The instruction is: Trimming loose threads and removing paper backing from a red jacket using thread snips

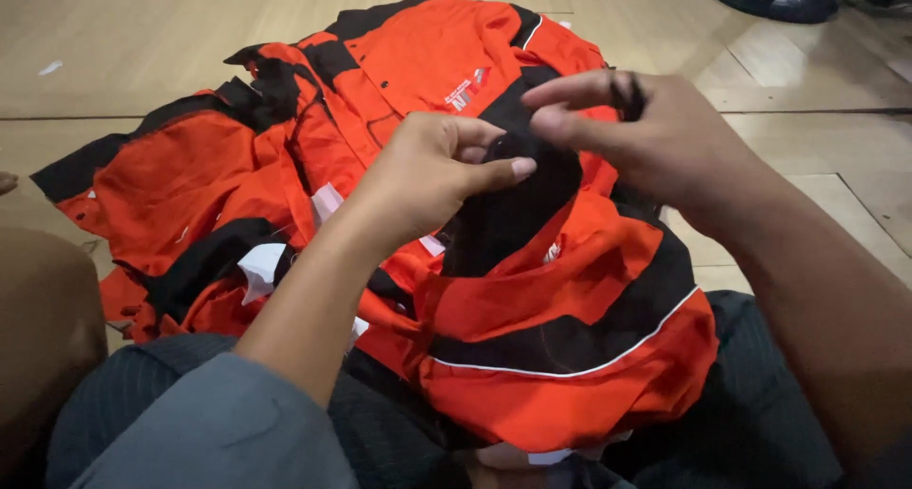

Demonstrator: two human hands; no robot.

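Lap: orange-black garment (570, 356) | both hands (532, 152) pinch its black fabric | surface: pale wood floor (142, 42)

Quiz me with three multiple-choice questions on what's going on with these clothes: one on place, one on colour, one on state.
1. Where does the garment in the hands rest?
A. on a hanger
B. on the person's lap
C. in a box

2. Which colours are the garments?
A. orange and black
B. blue and white
C. green and yellow

3. What are the hands doing?
A. hanging empty
B. lying flat on the floor
C. pinching black fabric

Answers: B, the held garment drapes over the knees; A, the pile matches it; C, left hand and right hand pinch the black fabric.
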